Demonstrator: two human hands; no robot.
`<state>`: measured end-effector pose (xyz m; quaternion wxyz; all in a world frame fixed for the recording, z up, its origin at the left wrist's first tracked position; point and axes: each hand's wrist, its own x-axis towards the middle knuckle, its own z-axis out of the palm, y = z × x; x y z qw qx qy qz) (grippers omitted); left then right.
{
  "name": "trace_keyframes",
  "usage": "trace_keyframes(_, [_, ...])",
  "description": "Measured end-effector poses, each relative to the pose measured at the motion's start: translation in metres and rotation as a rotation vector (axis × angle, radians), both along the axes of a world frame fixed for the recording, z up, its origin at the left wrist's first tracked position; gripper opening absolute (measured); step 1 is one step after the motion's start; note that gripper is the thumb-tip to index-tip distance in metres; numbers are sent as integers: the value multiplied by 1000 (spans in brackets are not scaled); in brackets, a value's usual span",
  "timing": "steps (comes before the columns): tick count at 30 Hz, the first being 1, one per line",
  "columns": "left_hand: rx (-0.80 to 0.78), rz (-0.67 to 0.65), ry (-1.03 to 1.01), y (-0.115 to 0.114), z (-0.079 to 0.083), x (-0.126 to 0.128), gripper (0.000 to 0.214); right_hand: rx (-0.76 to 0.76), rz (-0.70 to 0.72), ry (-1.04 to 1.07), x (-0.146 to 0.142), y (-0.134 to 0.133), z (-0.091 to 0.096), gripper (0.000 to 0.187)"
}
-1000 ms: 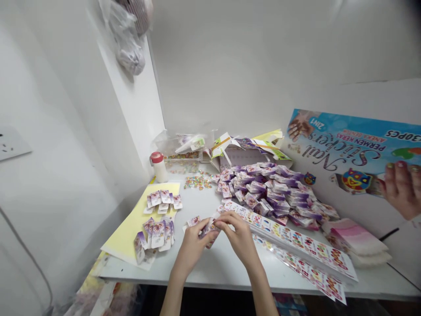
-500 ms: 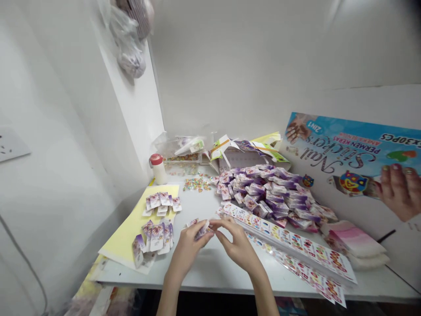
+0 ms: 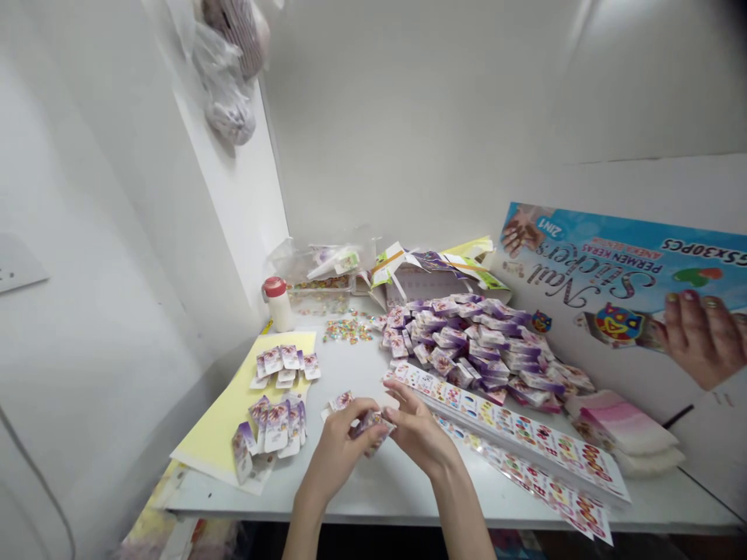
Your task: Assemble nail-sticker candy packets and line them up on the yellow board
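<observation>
My left hand (image 3: pixel 341 445) is closed around a small purple-and-white printed carton (image 3: pixel 375 432), held just above the table in front of me. My right hand (image 3: pixel 421 430) is at the carton's right end, its thumb and fingers curled against the edge. Behind my left hand another small carton (image 3: pixel 341 401) lies on the table. To the left, flat-sided cartons (image 3: pixel 277 424) stand in a cluster on a yellow sheet (image 3: pixel 213 424), with a second group (image 3: pixel 288 359) farther back. Beyond my right hand rises a large heap of matching cartons (image 3: pixel 467 338).
Long printed sticker strips (image 3: pixel 525 428) slant across the right side, overhanging the front edge. Small colourful pieces (image 3: pixel 348 327) lie scattered at the back, near a red-capped bottle (image 3: pixel 280 306). A large display board (image 3: pixel 618 288) leans on the right, behind a pink-and-white sponge-like block (image 3: pixel 618 424).
The carton in my left hand has come lower and turned, showing more of its printed side. My right-hand fingers have shifted from a pinch over its end to lie alongside it.
</observation>
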<state>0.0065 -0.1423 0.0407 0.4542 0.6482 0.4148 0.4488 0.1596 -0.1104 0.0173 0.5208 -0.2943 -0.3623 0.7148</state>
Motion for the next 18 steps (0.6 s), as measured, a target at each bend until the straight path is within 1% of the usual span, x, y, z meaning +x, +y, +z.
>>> trace_keyframes(2, [-14, 10, 6, 1, 0, 1, 20, 59, 1, -68, 1, 0, 2, 33])
trace_keyframes(5, [-19, 50, 21, 3, -1, -1, 20, 245, -20, -261, 3, -2, 8, 21])
trace_keyframes(7, [-33, 63, 14, 4, -3, -2, 19, 327, -8, -341, 5, -2, 10, 25])
trace_keyframes(8, [-43, 66, 8, 5, -4, -3, 18, 334, 1, -355, 5, -2, 11, 28])
trace_keyframes(9, [-54, 71, 3, 5, -4, -3, 18, 321, 4, -358, 6, -2, 11, 29])
trace_keyframes(11, [-74, 78, -1, 4, -5, -3, 18, 246, 3, -331, 6, -1, 8, 22])
trace_keyframes(14, [-84, 58, -18, 3, -6, 1, 17, 137, 17, -243, 4, 1, 4, 24])
trace_keyframes(16, [-87, 43, -50, 3, -6, 3, 20, 118, 15, -197, 3, 1, 2, 23])
trace_keyframes(18, [-100, 59, -87, 3, -6, 5, 31, 115, -7, -178, 2, 1, 2, 24])
